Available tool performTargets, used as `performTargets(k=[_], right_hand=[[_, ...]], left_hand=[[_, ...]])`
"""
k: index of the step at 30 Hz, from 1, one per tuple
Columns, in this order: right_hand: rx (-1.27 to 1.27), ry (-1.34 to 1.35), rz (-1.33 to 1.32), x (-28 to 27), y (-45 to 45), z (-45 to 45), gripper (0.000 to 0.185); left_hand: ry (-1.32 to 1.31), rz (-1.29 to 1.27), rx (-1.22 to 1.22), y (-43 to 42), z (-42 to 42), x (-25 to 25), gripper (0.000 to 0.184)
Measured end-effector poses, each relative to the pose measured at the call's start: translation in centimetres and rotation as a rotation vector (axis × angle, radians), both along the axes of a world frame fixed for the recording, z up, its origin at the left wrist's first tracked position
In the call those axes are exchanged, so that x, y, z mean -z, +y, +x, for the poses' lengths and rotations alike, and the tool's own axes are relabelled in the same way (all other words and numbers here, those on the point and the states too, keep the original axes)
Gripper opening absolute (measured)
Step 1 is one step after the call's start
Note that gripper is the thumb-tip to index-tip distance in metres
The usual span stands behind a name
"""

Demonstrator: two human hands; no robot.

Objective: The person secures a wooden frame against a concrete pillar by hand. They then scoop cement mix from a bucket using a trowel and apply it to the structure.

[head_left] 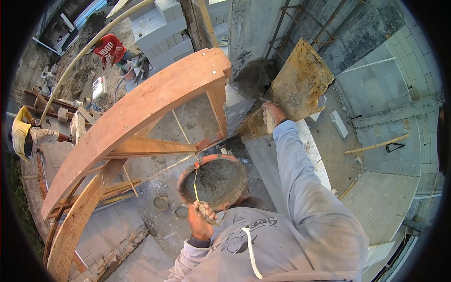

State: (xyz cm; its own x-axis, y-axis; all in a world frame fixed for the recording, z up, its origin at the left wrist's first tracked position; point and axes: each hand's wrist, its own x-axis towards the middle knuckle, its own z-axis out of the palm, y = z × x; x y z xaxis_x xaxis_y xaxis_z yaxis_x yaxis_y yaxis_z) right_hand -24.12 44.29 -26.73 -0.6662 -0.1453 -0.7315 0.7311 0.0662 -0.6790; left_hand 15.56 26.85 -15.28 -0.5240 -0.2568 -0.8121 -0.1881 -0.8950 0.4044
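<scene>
My left hand (202,220) is closed round the thin yellowish handle (195,185) of a round, mortar-crusted bucket (179,184). Grey wet mortar (216,181) lies inside that bucket, close to my body. Out in front, my right hand (274,113) grips the pale handle of a trowel (265,81), whose grey blade points up into the corner between the concrete column and a board. That stained wooden board (303,80) stands tilted just beyond my right hand. Mortar smears darken the wall around the blade.
A large curved wooden arch form (136,103) with braces stands left of the bucket. Two small containers (161,202) sit on the floor. Steel bars (324,28) jut beside the concrete column (249,33). A person in red (112,49) and another in yellow (26,131) are farther left.
</scene>
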Motion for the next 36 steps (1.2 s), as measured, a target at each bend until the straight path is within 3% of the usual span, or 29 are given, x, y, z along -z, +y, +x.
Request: performTargets(k=[4, 8, 10, 12, 14, 19, 24, 26, 30, 36], right_hand=[[-0.048, 0.134, 0.25, -1.0, -0.6, 1.0, 0.029], [-0.187, 0.165, 0.259, -4.9, 0.8, 5.0, 0.03], [-0.394, 0.254, 0.422, -6.9, 2.7, 8.4, 0.03], [-0.735, 0.748, 0.649, -7.5, 5.3, 12.4, 0.033], [-0.94, 0.902, 0.689, -8.0, 6.7, 16.2, 0.034], [-1.501, 0.913, 0.922, -10.3, 4.4, 21.5, 0.026], [-1.538, 0.829, 0.779, -1.8, -0.4, 24.1, 0.022], [-1.442, 0.807, 0.689, 0.6, -2.1, 26.6, 0.025], [-1.335, 0.629, 0.558, 1.7, -3.0, 28.5, 0.035], [-1.328, 0.679, 0.542, -0.8, 1.1, 26.8, 0.032]], left_hand=[[0.024, 0.013, 0.018, -0.4, -0.8, 0.2, 0.033], [0.048, -0.002, 0.018, -0.1, -0.9, -0.1, 0.026], [0.056, -0.04, 0.029, 0.0, -0.6, -0.2, 0.015], [0.042, -0.034, 0.031, 0.1, -0.4, 0.1, 0.019], [0.03, -0.05, 0.045, 0.3, -0.8, -0.2, 0.019], [0.103, -0.021, 0.037, 1.4, -1.0, -0.2, 0.017], [0.126, 0.01, 0.047, 3.5, -1.6, -1.1, 0.016], [0.142, 0.013, 0.082, 4.3, -2.1, -1.1, 0.016], [0.18, 0.065, 0.048, 4.7, -2.1, -1.8, 0.016], [0.168, 0.092, -0.013, 2.4, -2.5, -1.7, 0.018]])
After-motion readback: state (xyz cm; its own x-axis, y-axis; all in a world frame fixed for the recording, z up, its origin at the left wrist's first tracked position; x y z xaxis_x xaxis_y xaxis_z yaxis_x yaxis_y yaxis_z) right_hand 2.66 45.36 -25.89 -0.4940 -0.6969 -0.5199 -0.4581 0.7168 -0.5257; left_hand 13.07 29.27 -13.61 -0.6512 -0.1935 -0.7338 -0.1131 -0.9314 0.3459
